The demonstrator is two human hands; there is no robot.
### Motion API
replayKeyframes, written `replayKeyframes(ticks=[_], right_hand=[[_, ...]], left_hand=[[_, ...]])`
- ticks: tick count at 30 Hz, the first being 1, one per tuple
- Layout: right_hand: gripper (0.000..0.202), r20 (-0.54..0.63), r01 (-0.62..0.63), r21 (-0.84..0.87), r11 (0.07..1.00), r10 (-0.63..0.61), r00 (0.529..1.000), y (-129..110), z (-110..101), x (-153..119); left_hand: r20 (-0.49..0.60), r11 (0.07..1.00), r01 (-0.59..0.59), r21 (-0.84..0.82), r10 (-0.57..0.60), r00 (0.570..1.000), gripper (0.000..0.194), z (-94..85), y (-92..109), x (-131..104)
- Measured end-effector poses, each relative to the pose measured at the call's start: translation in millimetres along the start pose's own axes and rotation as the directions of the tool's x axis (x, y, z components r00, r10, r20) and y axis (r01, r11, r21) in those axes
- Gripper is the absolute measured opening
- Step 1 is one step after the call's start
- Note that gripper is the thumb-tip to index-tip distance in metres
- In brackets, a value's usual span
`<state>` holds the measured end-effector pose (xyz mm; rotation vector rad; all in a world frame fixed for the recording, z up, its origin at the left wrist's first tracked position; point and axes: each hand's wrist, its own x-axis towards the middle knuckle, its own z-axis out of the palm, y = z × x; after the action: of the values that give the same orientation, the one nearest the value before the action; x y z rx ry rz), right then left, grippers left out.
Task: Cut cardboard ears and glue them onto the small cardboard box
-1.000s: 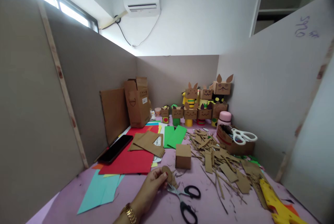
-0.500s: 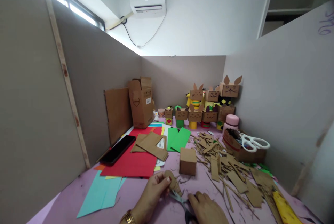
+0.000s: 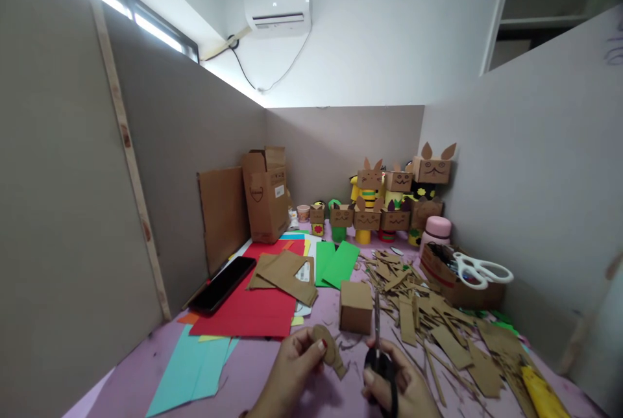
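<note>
A second ago the scissors [image 3: 378,358] lay on the bench [image 3: 257,363] by the left hand [image 3: 298,359], with the right hand [image 3: 403,380] out of view; half a second ago the right hand was at their handles. Now it has them raised, its fingers closed around the black handles and the blades pointing to the far side. The left hand still pinches the rounded cardboard piece [image 3: 329,348] between thumb and fingers. The hands are apart, and the piece sits at the left hand's fingertips, in the space between them, clear of the scissors.

Just beyond, a small cardboard box [image 3: 355,309] stands on the bench. To the left lie red paper [image 3: 257,320], a black phone [image 3: 224,285], light-blue paper [image 3: 187,372] and folded brown cardboard [image 3: 287,278]; green sheets [image 3: 343,264] lie farther off. To the right spreads a heap of cardboard scraps [image 3: 409,307], with white-handled scissors [image 3: 481,270] on an open box beyond. Cardboard animal figures [image 3: 368,218] stand at the far end, near a pink bottle [image 3: 437,231]. Grey partitions [image 3: 341,139] enclose the bench, and an air conditioner [image 3: 278,6] hangs high on the white far wall.
</note>
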<state>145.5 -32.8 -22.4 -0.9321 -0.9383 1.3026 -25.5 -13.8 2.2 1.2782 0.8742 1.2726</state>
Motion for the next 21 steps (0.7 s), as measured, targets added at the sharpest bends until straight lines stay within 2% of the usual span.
replayKeyframes(ticks=[4,10,14,17,21], right_hand=[[0.061,-0.071,0.074,0.099,0.992,-0.067,0.995,0,14,-3],[0.057,-0.04,0.117,0.117,0.986,-0.114,0.993,-3,16,-4],[0.056,-0.066,0.105,0.105,0.989,-0.098,0.993,-11,11,-3],[0.056,-0.074,0.103,0.101,0.99,-0.096,0.993,-15,5,-2],[0.054,-0.062,0.079,0.107,0.991,-0.072,0.995,-18,1,-1]], left_hand=[[0.093,0.999,-0.039,-0.037,0.042,0.995,0.035,10.7,-5,1],[0.042,0.997,0.024,-0.067,-0.021,0.999,0.036,30.0,-16,0],[0.033,0.996,0.046,-0.076,-0.043,0.999,0.038,47.1,-13,-1],[0.055,0.995,0.051,-0.083,-0.047,0.997,0.039,53.5,-12,1],[0.033,0.971,0.194,-0.138,-0.192,0.981,0.051,51.0,-18,4]])
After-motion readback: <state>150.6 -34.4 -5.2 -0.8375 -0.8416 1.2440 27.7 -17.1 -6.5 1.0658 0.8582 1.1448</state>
